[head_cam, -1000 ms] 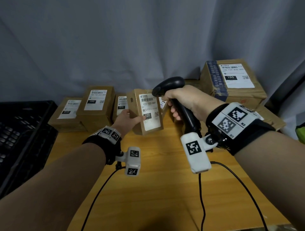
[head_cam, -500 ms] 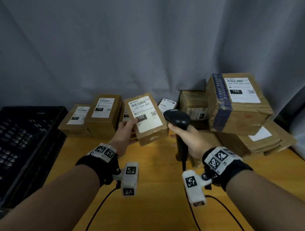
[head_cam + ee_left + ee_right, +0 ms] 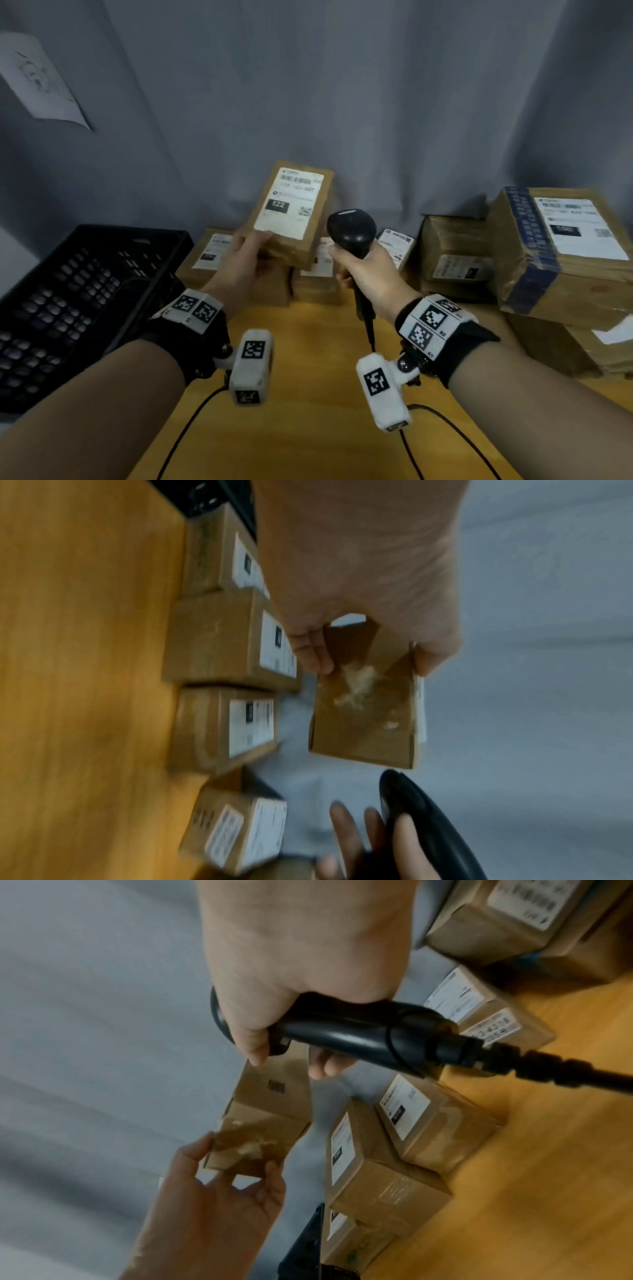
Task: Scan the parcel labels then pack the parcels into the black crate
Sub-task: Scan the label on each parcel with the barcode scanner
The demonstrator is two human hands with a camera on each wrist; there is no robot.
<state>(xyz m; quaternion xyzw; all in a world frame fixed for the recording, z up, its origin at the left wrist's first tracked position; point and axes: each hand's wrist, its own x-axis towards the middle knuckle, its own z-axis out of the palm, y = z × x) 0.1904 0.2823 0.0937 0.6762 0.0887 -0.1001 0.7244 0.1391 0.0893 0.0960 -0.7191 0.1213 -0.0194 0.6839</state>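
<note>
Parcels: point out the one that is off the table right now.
The small parcel with the 122 label, which the left hand holds up by its lower end, beside the scanner in the right hand. The other parcels rest on the table or on each other.

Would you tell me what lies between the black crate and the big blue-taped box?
In the head view, a row of small labelled parcels lines the curtain between the black crate and the blue-taped box.
</note>
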